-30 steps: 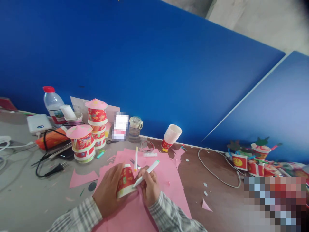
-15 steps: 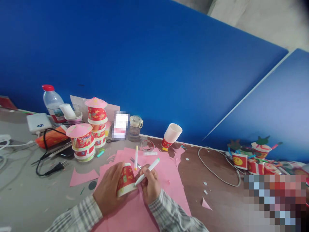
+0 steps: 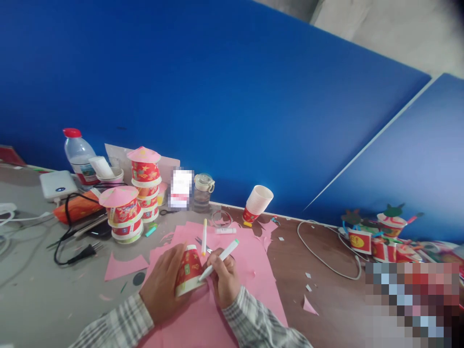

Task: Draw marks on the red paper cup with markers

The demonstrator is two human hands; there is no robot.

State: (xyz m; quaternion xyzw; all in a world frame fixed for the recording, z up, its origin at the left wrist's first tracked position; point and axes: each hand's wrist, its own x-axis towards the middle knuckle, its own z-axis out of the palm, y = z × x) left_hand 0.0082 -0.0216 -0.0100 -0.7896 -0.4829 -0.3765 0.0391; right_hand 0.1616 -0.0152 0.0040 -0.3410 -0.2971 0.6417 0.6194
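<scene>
Blue partition (image 3: 232, 106), tapered red cup (image 3: 190, 270), gold-patterned, white-rimmed

Left hand (image 3: 163, 282) is covering the left side of the red paper cup (image 3: 189, 271); the print on the exposed side is appearing too small to read. Right hand (image 3: 224, 280) is hiding part of the scissors (image 3: 207, 248) and part of the barrel of the white marker (image 3: 225, 253); whether the tip is leaving ink near the rim is proving too fine to tell. Bottom edge is cutting off both plaid sleeves (image 3: 119, 319) and the pink paper (image 3: 259, 290). Coarse pixel blocks are masking an upright bright rectangle (image 3: 180, 189) and the lower-right corner area (image 3: 409, 304). Left edge is cropping a white cable (image 3: 7, 207). Small print on the bottle label (image 3: 85, 171) is blurring beyond reading.
</scene>
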